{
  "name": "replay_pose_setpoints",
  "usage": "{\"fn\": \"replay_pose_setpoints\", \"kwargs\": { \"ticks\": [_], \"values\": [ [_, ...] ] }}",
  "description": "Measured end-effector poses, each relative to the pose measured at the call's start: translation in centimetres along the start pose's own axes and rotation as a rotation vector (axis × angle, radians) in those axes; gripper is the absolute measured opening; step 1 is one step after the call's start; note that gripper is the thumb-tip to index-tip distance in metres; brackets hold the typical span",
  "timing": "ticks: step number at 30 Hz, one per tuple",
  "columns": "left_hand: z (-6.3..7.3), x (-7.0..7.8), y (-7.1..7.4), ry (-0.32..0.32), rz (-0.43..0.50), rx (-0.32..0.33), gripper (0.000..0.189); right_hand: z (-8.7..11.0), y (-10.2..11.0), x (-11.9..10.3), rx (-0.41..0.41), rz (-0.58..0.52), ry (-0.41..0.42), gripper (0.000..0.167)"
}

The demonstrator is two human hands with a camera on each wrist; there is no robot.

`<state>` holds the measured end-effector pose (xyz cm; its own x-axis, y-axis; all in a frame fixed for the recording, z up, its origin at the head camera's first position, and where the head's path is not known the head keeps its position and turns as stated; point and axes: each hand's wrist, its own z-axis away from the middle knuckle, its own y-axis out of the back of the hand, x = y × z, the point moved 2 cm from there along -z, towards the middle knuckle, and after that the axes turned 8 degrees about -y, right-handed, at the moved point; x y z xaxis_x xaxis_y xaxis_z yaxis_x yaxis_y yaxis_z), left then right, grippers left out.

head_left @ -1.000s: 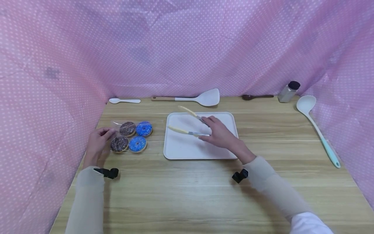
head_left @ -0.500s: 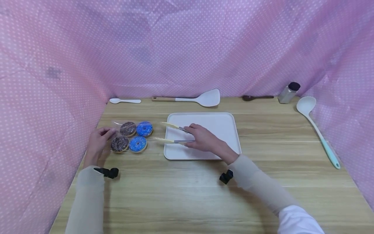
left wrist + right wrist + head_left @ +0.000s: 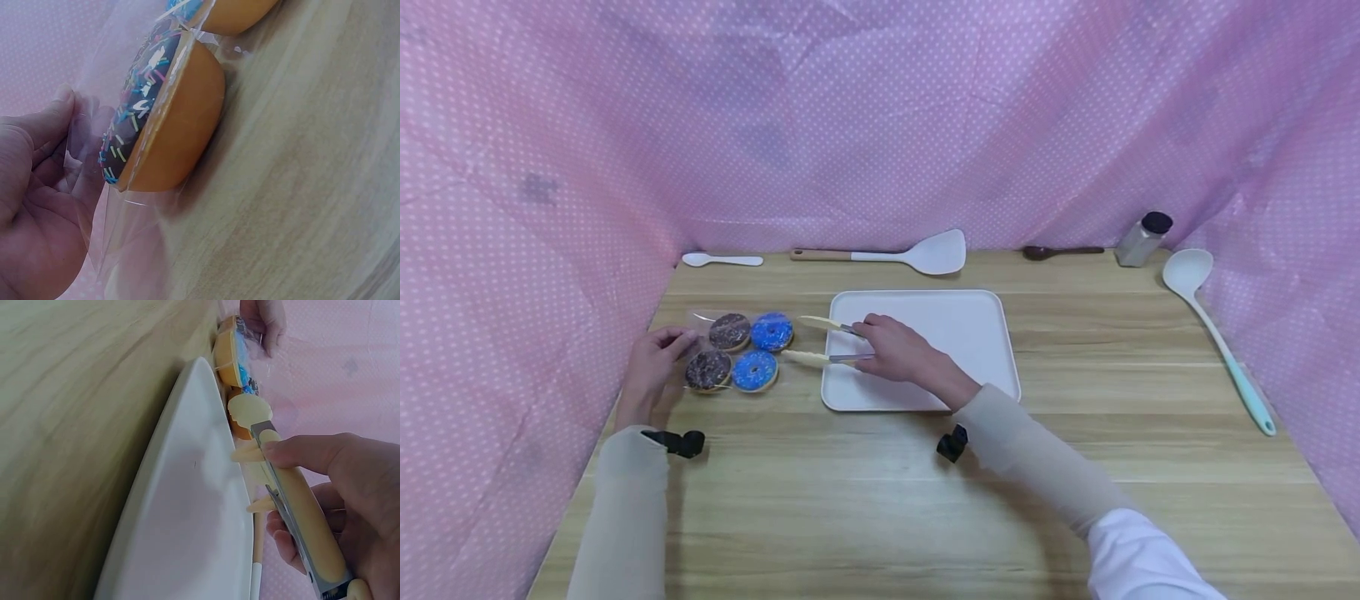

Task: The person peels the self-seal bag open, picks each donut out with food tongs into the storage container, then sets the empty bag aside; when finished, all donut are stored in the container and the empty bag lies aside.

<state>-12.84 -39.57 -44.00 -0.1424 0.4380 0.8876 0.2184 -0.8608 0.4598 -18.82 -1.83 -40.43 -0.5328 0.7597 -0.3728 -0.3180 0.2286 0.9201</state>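
At the left lie two chocolate donuts (image 3: 707,370) and two blue donuts (image 3: 755,371), all with sprinkles, inside a clear plastic bag (image 3: 134,215). My left hand (image 3: 651,367) pinches the bag's left edge between thumb and fingers, as the left wrist view shows. My right hand (image 3: 898,354) grips a pair of tongs (image 3: 306,519) with metal arms and cream-yellow tips and grips. Spread apart, the tong tips point left, close to the right side of the blue donuts. Beneath the right hand is a white rectangular tray (image 3: 958,333).
Along the back lie a small white spoon (image 3: 722,260), a white spatula (image 3: 936,252) with a wooden handle, and a dark spoon (image 3: 1060,251). A black-capped shaker (image 3: 1140,242) stands back right. A ladle (image 3: 1221,337) with a mint handle lies at the right.
My right hand has moved left with the tongs, bringing their tips from over the tray to beside the blue donuts. My left hand stays at the bag's edge.
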Motion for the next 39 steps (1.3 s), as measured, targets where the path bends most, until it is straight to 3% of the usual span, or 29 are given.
{"fn": "replay_pose_setpoints", "kwargs": {
  "ticks": [7, 20, 30, 39],
  "values": [
    [0.1, 0.2, -0.3, 0.034, -0.040, -0.005, 0.039, -0.9, -0.4, -0.7, -0.012, 0.022, -0.008, 0.054],
    [0.2, 0.4, -0.4, -0.008, -0.066, -0.004, 0.039, -1.5, -0.9, -1.3, -0.042, 0.024, -0.054, 0.052],
    [0.2, 0.6, -0.5, -0.008, -0.057, 0.011, 0.038, -0.5, -0.5, -1.2, -0.026, -0.019, -0.049, 0.049],
    [0.1, 0.4, -0.4, 0.007, -0.067, 0.024, 0.040, 1.8, 0.5, 0.0, 0.012, -0.072, -0.034, 0.051]
  ]
}}
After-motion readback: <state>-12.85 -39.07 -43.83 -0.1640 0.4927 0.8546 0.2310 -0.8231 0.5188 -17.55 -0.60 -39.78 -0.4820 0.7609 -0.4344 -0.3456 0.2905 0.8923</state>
